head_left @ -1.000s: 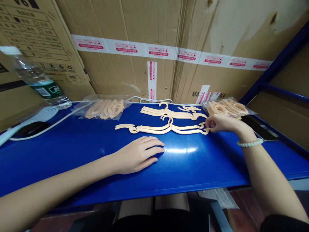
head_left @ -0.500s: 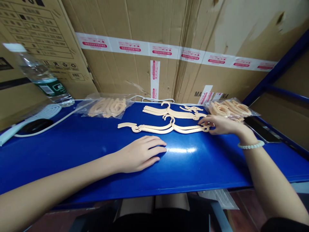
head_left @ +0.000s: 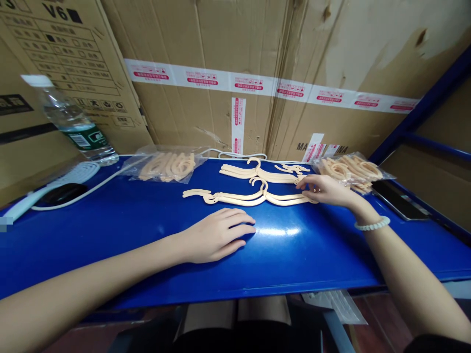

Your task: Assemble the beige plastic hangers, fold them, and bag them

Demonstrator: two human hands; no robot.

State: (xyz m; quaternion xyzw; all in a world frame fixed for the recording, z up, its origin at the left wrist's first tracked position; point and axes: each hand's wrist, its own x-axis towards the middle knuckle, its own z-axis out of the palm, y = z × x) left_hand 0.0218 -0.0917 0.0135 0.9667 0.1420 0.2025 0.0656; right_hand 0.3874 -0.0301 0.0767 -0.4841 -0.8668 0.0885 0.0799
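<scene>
We've got a shiny blue tabletop with a white glare streak on it, big brown cardboard sheets walling in the back with white-and-red printed tape running across, a blue frame bar slanting up on the right, and reddish floor peeking out below.

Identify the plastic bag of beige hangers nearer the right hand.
The right bag, just beyond the right hand; the left bag lies near the water bottle.
</scene>
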